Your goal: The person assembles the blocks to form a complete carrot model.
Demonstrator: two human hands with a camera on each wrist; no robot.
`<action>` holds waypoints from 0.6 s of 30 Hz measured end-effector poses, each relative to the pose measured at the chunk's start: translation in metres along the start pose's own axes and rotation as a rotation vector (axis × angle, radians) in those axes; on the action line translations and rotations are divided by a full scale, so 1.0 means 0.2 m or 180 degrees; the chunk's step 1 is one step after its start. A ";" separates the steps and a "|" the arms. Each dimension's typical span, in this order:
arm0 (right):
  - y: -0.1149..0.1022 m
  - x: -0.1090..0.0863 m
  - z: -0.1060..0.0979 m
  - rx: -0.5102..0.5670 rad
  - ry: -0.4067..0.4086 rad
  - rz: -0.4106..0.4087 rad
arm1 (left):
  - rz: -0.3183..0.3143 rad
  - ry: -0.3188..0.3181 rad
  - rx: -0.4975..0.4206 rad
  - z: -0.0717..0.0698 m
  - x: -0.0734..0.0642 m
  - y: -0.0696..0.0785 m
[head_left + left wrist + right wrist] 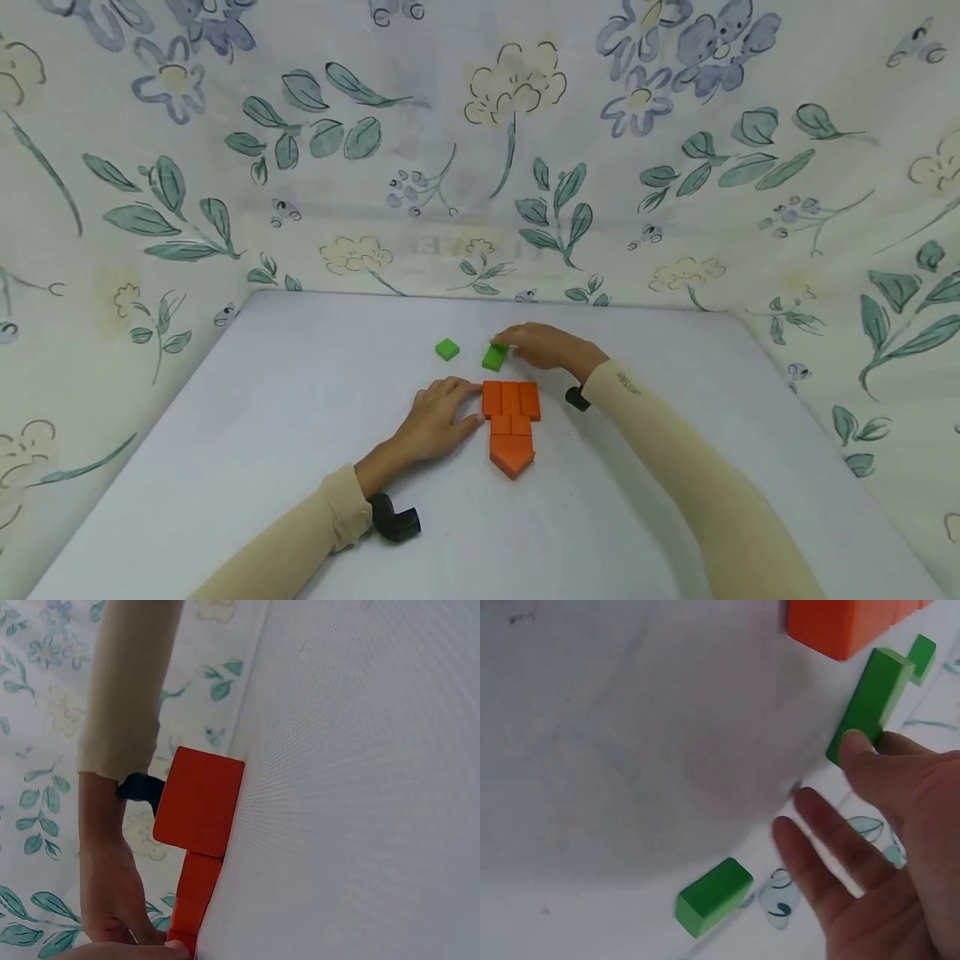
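Observation:
Several orange blocks (512, 400) lie together on the white table, ending in a pointed block (512, 457) nearest the person. My left hand (431, 421) lies along their left side, its forefinger and thumb touching them. Behind the orange group, my right hand (547, 346) pinches one end of a long green block (495, 358) between thumb and forefinger. In the right wrist view this green block (870, 705) stands close to the orange ones, while the other fingers (810, 862) stretch away from it. A small green block (447, 348) sits to its left.
Another green block (714, 896) lies apart in the right wrist view; it is hidden in the head view. Flower-patterned cloth (420, 167) rises behind the white table (300, 375) and at both sides. Dark wrist straps (396, 521) are on both arms.

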State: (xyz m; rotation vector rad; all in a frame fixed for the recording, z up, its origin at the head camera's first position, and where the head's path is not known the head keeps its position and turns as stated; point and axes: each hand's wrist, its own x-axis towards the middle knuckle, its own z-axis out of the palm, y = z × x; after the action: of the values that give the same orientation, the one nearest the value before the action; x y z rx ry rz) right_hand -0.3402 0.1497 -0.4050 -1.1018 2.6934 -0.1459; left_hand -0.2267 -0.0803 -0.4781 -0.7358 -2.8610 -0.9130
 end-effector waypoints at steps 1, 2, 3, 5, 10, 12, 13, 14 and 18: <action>0.00 0.00 0.01 -0.0007 0.0039 -0.0007 | 0.0001 -0.0006 0.0008 0.00 0.00 0.00; 0.00 0.00 0.01 -0.0003 0.0084 -0.0007 | 0.0005 -0.0002 0.0021 0.01 0.00 0.00; 0.01 0.00 0.02 -0.0012 0.0141 -0.0012 | 0.0011 0.0000 0.0026 0.01 0.00 0.00; 0.01 0.00 0.02 0.0012 0.0221 0.0009 | 0.0030 0.0017 0.0041 0.00 0.00 0.00; 0.01 -0.01 0.01 0.0175 0.0193 0.0075 | 0.0059 0.0057 0.0051 -0.01 0.01 0.02; 0.01 -0.02 0.01 0.0255 0.0101 0.0133 | 0.0048 0.0049 0.0049 -0.01 0.00 0.02; 0.01 -0.02 0.01 0.0317 0.0052 0.0175 | 0.0037 0.0039 0.0045 -0.01 0.00 0.02; 0.01 -0.02 0.02 0.0371 0.0000 0.0209 | 0.0027 0.0029 0.0047 -0.01 0.00 0.02; 0.02 -0.04 0.04 0.0589 -0.0087 0.0259 | 0.0008 0.0020 0.0056 -0.01 0.00 0.01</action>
State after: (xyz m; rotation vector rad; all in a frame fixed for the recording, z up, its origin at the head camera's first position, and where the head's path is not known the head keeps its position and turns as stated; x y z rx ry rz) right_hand -0.3351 0.1581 -0.4122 -0.9319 2.6328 -0.3553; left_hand -0.2257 -0.0800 -0.4751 -0.7336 -2.8582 -0.8868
